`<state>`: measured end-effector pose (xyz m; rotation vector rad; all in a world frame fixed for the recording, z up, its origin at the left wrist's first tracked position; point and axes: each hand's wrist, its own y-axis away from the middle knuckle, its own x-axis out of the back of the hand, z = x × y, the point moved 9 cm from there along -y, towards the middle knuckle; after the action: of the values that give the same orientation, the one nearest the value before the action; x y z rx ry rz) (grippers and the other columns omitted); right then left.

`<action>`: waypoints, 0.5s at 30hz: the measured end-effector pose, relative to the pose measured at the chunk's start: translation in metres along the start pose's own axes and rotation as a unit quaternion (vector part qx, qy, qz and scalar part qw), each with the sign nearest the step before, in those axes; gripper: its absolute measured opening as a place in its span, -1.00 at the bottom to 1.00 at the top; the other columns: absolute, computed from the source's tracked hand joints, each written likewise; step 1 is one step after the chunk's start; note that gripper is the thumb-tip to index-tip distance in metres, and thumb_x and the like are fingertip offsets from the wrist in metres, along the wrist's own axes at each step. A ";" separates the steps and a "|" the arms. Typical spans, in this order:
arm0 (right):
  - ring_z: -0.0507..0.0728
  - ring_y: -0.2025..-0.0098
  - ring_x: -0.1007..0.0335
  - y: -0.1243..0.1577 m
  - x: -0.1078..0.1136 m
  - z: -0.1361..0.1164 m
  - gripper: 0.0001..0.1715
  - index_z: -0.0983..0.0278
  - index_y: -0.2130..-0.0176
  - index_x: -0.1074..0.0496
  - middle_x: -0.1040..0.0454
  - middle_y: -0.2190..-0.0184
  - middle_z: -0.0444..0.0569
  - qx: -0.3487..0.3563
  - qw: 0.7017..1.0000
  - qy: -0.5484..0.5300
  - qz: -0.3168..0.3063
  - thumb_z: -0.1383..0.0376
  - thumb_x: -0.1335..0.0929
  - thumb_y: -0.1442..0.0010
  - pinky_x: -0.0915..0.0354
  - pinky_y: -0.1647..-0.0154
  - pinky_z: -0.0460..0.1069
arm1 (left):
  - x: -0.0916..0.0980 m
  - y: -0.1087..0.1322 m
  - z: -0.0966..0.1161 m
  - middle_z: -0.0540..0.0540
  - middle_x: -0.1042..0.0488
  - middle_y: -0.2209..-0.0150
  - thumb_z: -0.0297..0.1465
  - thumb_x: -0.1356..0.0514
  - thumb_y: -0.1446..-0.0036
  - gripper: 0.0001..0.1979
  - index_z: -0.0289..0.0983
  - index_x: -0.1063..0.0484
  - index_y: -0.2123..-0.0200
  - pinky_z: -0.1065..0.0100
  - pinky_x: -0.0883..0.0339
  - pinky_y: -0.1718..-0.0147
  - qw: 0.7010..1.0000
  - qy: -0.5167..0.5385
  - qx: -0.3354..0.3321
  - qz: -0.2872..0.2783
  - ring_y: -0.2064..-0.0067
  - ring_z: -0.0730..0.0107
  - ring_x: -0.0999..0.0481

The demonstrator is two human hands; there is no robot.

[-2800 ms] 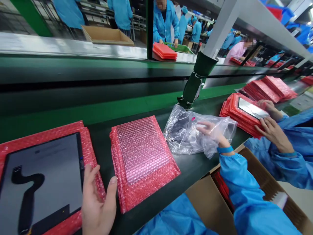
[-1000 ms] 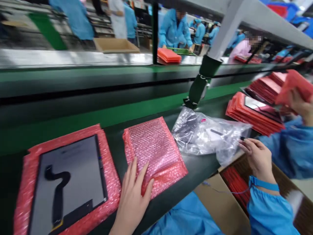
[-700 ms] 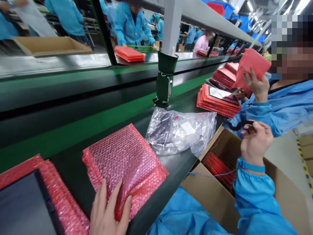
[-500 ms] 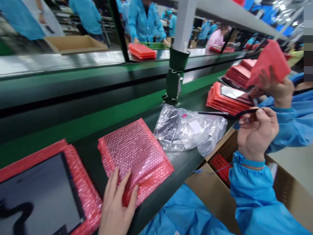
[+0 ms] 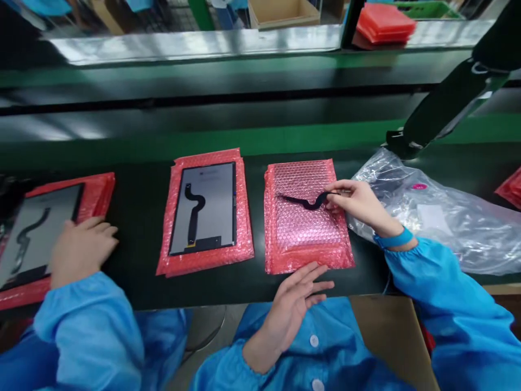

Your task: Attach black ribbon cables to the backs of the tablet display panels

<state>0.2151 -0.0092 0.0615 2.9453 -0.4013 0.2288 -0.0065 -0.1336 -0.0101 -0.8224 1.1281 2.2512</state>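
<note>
My right hand (image 5: 353,202) pinches one end of a black flex cable (image 5: 311,205), which stretches leftward over a pink bubble-wrap bag (image 5: 305,233). My left hand (image 5: 295,298) is at the bag's near edge, fingers apart and holding nothing; whether it touches the bag I cannot tell. To the left, a flat display panel (image 5: 215,201) lies on another pink bubble bag (image 5: 244,239). An S-shaped black flex cable (image 5: 194,217) rests on that panel.
A co-worker's hand (image 5: 83,247) rests by another panel (image 5: 35,233) on the left. Clear plastic bags (image 5: 443,212) lie to the right, below a dark green-wrapped post (image 5: 443,103). An open cardboard box (image 5: 283,13) and stacked red bags (image 5: 385,24) stand on the far ledge.
The view has swung left. My right hand has brought the black flex cable from above the clear bags to over the pink bag. My left hand has shifted to the bag's near edge.
</note>
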 end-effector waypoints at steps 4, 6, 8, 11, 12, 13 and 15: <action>0.07 0.53 -0.38 -0.007 -0.003 0.022 -0.55 0.37 0.23 -0.64 -0.52 0.52 -0.03 -0.030 0.997 0.060 -0.038 0.08 -0.55 0.01 -0.34 0.53 -0.05 | 0.005 0.009 -0.011 -0.29 -0.40 -0.35 -0.36 -0.34 -0.20 -0.57 -0.25 -0.57 -0.15 0.25 -0.45 0.02 0.997 0.073 0.029 0.023 -0.14 0.04 -0.61; 0.06 0.55 -0.34 -0.006 0.002 0.028 -0.55 0.37 0.23 -0.66 -0.52 0.55 -0.05 -0.021 0.997 0.073 -0.028 0.07 -0.52 0.00 -0.28 0.55 -0.06 | 0.004 0.019 -0.011 -0.25 -0.35 -0.39 -0.36 -0.33 -0.21 -0.58 -0.22 -0.58 -0.14 0.26 -0.45 0.02 0.995 0.090 0.029 0.035 -0.15 0.06 -0.60; 0.06 0.55 -0.34 -0.004 0.005 0.034 -0.54 0.36 0.20 -0.67 -0.55 0.52 -0.03 -0.012 0.996 0.084 -0.026 0.08 -0.50 -0.01 -0.26 0.54 -0.06 | 0.001 0.028 -0.007 -0.21 -0.32 -0.42 -0.36 -0.34 -0.20 -0.60 -0.17 -0.60 -0.12 0.27 -0.45 0.03 0.994 0.101 0.009 0.047 -0.13 0.09 -0.61; 0.06 0.54 -0.37 0.000 0.004 0.040 -0.48 0.37 0.14 -0.67 -0.61 0.44 0.03 -0.016 0.997 0.074 -0.029 0.05 -0.50 -0.03 -0.27 0.53 -0.05 | -0.006 0.034 -0.001 -0.14 -0.29 -0.44 -0.37 -0.36 -0.19 -0.59 -0.10 -0.59 -0.13 0.28 -0.46 0.08 0.993 0.105 -0.029 0.055 -0.07 0.11 -0.65; 0.06 0.54 -0.37 0.001 0.004 0.041 -0.47 0.37 0.14 -0.67 -0.61 0.43 0.04 -0.019 0.997 0.067 -0.024 0.03 -0.51 -0.03 -0.28 0.54 -0.05 | -0.008 0.034 0.000 -0.14 -0.31 -0.42 -0.38 -0.35 -0.19 -0.58 -0.09 -0.58 -0.13 0.29 -0.46 0.10 0.992 0.103 -0.037 0.054 -0.05 0.11 -0.66; 0.07 0.55 -0.37 0.002 0.004 0.041 -0.46 0.37 0.15 -0.67 -0.60 0.44 0.03 -0.022 0.998 0.059 -0.019 0.00 -0.52 -0.04 -0.29 0.55 -0.05 | -0.011 0.033 0.001 -0.15 -0.36 -0.40 -0.38 -0.34 -0.20 -0.59 -0.10 -0.58 -0.13 0.30 -0.45 0.13 0.993 0.102 -0.043 0.051 -0.01 0.13 -0.67; 0.07 0.56 -0.37 0.004 0.005 0.041 -0.45 0.35 0.19 -0.66 -0.56 0.49 0.00 -0.028 0.999 0.040 -0.007 -0.07 -0.53 -0.07 -0.31 0.56 -0.05 | -0.015 0.029 0.005 -0.21 -0.47 -0.31 -0.37 -0.33 -0.22 -0.64 -0.16 -0.60 -0.10 0.34 -0.43 0.20 0.993 0.095 -0.053 0.048 0.07 0.18 -0.69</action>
<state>0.2240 -0.0220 0.0226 2.8722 -0.3708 0.3282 -0.0164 -0.1480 0.0183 -1.0649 1.1611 2.3690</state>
